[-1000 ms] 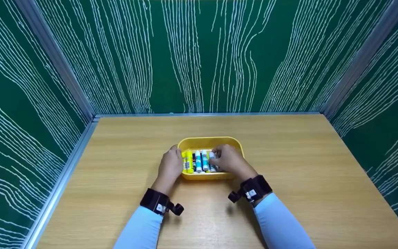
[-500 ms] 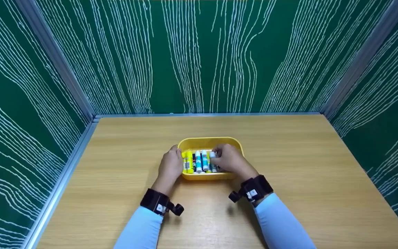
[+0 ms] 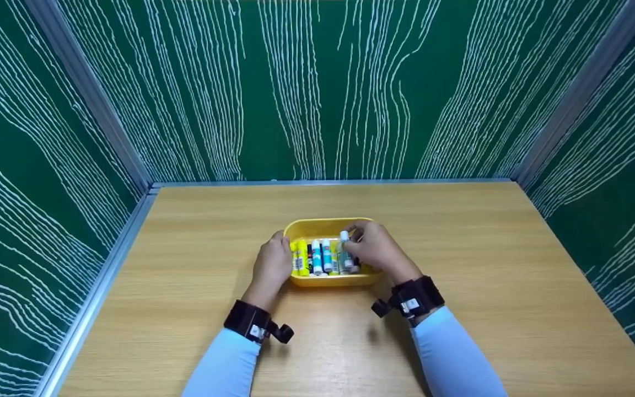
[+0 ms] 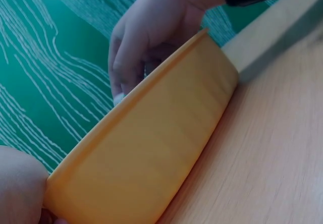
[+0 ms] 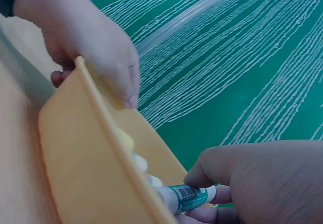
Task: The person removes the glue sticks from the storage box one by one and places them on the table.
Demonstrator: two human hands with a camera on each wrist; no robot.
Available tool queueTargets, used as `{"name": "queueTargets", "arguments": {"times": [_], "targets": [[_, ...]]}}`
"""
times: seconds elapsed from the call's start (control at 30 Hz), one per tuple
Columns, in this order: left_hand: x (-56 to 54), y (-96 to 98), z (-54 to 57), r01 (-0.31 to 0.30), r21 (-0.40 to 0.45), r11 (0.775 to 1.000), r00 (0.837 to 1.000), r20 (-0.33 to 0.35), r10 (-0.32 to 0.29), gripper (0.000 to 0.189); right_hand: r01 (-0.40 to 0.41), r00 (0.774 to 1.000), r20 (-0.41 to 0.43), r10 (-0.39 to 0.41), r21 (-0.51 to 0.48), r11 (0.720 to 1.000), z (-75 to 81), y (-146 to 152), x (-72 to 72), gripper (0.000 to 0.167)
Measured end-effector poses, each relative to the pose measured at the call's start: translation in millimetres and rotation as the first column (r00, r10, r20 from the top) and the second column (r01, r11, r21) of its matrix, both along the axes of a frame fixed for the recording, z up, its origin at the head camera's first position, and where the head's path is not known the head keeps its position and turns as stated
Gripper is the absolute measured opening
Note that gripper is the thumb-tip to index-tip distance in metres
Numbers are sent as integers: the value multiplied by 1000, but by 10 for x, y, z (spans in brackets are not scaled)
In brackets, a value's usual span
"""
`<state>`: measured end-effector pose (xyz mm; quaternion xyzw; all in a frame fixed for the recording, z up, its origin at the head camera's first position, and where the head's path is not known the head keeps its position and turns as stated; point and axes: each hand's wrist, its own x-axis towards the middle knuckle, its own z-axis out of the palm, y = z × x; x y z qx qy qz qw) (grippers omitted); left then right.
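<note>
A yellow plastic bin stands on the table, with several glue sticks lying side by side in it. My left hand grips the bin's left rim; in the right wrist view that hand reaches over the edge with its fingers inside. Between the thumb and fingers of my right hand is a white-capped glue stick with a green label, its cap end tipped up above the others. Yellow glue sticks lie at the left, blue-and-white ones in the middle. The right hand partly covers the bin's right end.
The wooden table extends around the bin. Green walls with white wavy lines enclose its back and sides, joined by metal posts. Both wrists wear black camera straps.
My right hand has shifted slightly up and to the right, lifting the glue stick's cap end out of the row. The left hand keeps its place on the bin.
</note>
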<state>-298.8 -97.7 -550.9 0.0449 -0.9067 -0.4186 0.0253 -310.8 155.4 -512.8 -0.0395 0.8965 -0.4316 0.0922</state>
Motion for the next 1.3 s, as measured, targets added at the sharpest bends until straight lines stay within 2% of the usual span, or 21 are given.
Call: {"name": "queueTargets", "arguments": {"times": [0.27, 0.5, 0.77, 1.3], "targets": [[-15, -11, -18, 6, 1, 1000, 1000, -9, -6, 47, -3, 999, -32, 3, 1, 1000, 147, 196, -16, 38], [-10, -18, -25, -1, -35, 999, 1000, -13, 0, 45, -4, 999, -43, 3, -19, 1000, 195, 379, -37, 40], [-11, -7, -16, -3, -29, 1000, 1000, -3, 3, 46, 15, 999, -46, -16, -16, 1000, 250, 533, -37, 38], [-8, -9, -35, -4, -30, 1000, 1000, -9, 3, 46, 41, 998, 43, -40, -32, 999, 307, 800, -43, 41]]}}
